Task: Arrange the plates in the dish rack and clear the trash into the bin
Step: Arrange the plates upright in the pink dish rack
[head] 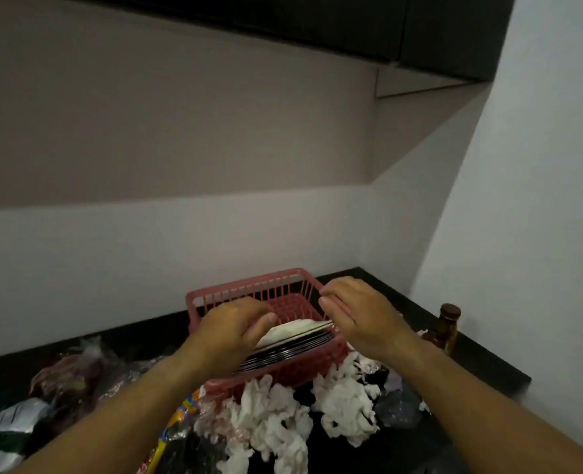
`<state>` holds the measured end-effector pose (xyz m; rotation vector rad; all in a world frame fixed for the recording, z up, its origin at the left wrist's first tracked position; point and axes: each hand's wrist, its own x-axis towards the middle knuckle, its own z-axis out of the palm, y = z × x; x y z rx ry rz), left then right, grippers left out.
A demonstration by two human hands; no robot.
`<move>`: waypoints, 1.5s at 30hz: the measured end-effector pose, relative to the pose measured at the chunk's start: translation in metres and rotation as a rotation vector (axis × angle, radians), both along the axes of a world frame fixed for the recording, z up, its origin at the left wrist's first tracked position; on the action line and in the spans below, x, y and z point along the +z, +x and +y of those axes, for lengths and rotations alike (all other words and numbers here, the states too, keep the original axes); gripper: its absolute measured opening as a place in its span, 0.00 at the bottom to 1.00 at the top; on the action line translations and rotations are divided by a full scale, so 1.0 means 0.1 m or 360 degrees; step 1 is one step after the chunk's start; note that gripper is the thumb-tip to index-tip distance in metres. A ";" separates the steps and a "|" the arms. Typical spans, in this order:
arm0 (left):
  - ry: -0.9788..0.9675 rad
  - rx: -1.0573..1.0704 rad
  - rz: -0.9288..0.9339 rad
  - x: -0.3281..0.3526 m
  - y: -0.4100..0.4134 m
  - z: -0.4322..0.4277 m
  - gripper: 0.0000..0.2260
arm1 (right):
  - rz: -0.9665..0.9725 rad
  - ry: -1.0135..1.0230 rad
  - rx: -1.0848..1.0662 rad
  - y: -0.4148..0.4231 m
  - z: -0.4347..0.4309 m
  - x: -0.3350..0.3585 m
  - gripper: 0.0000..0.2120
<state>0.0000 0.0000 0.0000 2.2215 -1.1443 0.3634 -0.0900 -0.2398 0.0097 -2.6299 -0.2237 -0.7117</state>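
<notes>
I'm on the plate half of the job. The plates (293,343) sit as a leaning stack inside the pink dish rack (249,289), which stands on the black tabletop (481,364) near the corner. My left hand (228,331) has its fingers (266,318) curled over the near edge of the pale top plate, gripping it. My right hand (362,316) is at the rack's right side, fingers (327,302) bent close to the rim and the stack's far edge; whether they hold anything I cannot tell.

Next, I judge, the plates need tipping upright one at a time and spacing out, steadied on both edges so the stack does not slide. Then the trash: crumpled tissues (276,415) against the rack's front and wrappers (180,419) to the left. No bin is in sight.
</notes>
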 end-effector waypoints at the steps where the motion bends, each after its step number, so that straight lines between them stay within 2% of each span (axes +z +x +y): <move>1: 0.0065 -0.0016 0.0076 -0.06 0.02 -0.06 0.10 | 0.0043 0.0015 0.0017 0.03 -0.04 -0.04 0.16; 3: 0.0179 0.0003 0.0128 -0.16 0.06 -0.14 0.09 | 0.0161 0.0004 0.0052 0.08 -0.14 -0.14 0.14; 6: 0.0159 0.0098 0.0215 -0.28 0.13 -0.17 0.09 | 0.0257 0.0059 0.0131 0.16 -0.25 -0.27 0.13; 10: 0.0318 0.0122 0.0287 -0.35 0.20 -0.16 0.17 | 0.0284 0.0120 0.0210 0.27 -0.34 -0.33 0.12; 14: 0.0390 0.0119 0.0229 -0.35 0.28 -0.13 0.20 | 0.0288 0.0173 0.0233 0.37 -0.35 -0.36 0.12; 19: 0.0131 0.0132 0.0435 -0.42 0.36 -0.10 0.17 | 0.0347 0.0274 0.0193 0.48 -0.32 -0.37 0.11; 23: -0.0057 0.0108 0.0542 -0.44 0.47 -0.12 0.20 | 0.0409 0.0328 0.0164 0.57 -0.30 -0.32 0.13; 29: -0.0171 0.0363 0.0207 -0.29 0.71 -0.22 0.22 | 0.0582 0.0446 0.0208 0.79 -0.24 -0.27 0.12; 33: -0.0084 0.0557 -0.0016 -0.17 0.76 -0.32 0.26 | 0.0678 0.0330 0.0133 1.01 -0.19 -0.16 0.19; 35: -0.0232 0.0448 0.0052 -0.20 0.68 -0.25 0.26 | 0.0719 0.0127 0.0113 1.12 -0.16 -0.10 0.15; 37: -0.0314 0.0233 0.0188 -0.33 0.54 -0.07 0.20 | 0.0741 -0.0077 0.0110 1.22 -0.12 -0.07 0.11; 39: -0.0094 0.0057 0.0317 -0.48 0.40 0.11 0.14 | 0.0680 -0.0133 0.0098 1.30 -0.09 -0.05 0.10; 42: 0.0203 -0.0040 0.0479 -0.64 0.31 0.19 0.26 | 0.0595 -0.0098 0.0071 1.39 -0.07 -0.03 0.09; 45: 0.0195 -0.0029 0.0389 -0.74 0.30 0.09 0.29 | 0.0598 -0.0043 0.0058 1.44 -0.09 -0.03 0.10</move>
